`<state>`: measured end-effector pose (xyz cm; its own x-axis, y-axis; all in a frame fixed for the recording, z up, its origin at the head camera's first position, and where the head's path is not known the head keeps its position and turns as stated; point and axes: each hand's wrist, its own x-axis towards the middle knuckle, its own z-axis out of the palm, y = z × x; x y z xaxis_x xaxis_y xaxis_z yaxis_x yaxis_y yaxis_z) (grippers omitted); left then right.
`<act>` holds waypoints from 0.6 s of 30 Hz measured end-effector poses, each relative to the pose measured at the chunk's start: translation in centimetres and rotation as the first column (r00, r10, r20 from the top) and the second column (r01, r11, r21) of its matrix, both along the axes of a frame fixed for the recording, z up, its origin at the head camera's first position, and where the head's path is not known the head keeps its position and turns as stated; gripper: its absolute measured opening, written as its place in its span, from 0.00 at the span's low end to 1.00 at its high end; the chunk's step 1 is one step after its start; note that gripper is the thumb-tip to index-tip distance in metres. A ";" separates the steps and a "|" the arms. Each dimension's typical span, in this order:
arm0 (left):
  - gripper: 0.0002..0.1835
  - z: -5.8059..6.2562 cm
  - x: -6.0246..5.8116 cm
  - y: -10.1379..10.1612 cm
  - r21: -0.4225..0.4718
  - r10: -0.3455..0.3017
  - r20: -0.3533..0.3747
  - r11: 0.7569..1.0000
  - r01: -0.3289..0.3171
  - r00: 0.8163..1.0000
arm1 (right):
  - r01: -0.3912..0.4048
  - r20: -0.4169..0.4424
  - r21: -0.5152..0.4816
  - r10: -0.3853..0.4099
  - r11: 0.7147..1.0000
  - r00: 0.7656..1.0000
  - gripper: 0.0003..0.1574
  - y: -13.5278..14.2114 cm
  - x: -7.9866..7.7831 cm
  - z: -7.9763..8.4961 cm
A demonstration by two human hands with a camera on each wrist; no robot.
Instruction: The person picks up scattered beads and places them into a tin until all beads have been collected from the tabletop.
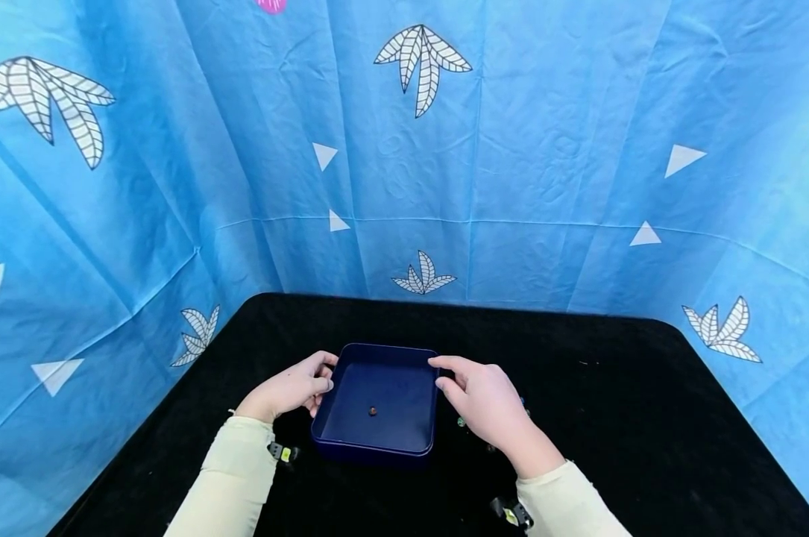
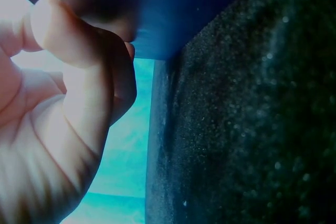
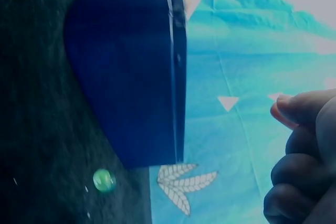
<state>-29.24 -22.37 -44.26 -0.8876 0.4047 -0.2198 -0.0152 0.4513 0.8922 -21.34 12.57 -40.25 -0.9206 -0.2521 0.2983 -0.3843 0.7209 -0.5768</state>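
Observation:
A navy square box (image 1: 397, 380), open at the top, is in the middle of the head view over the black cloth. Inside it lies one small brown marble-like ball (image 1: 373, 410). My left hand (image 1: 290, 389) grips the box's left side, its thumb at the rim; in the left wrist view its fingers bend up against the dark wall. By the far right corner of the rim is my right hand (image 1: 488, 403), index finger and thumb apart. The right wrist view shows a gap between those fingers and the box. A green glass marble (image 3: 104, 180) lies beside the box.
A few more small balls lie partly hidden under the right hand and wrist, among them a dark one (image 1: 490, 448). Black cloth (image 1: 619, 418) covers the table. A blue curtain (image 1: 538, 149) with leaf prints hangs behind and along the sides.

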 end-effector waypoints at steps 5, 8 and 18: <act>0.25 0.2 0.1 0.1 0.006 -0.012 -0.003 1.000 0.012 1.000 | 0.028 0.023 -0.002 -0.028 1.000 0.999 0.22 1.5 -0.8 0.0; 0.25 0.2 0.2 0.0 0.010 -0.013 0.003 1.000 0.013 1.000 | 0.047 0.047 -0.020 -0.046 0.999 0.998 0.21 2.5 -1.3 -0.1; 0.23 -0.2 0.0 0.0 0.015 -0.013 -0.004 1.000 0.013 1.000 | 0.113 0.088 -0.045 -0.109 0.993 0.990 0.19 5.6 -2.2 -0.3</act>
<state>-29.19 -22.33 -44.44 -0.8831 0.4194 -0.2103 -0.0061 0.4379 0.8990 -23.53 18.20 -40.51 -0.9646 -0.1337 0.2275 -0.2516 0.7257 -0.6403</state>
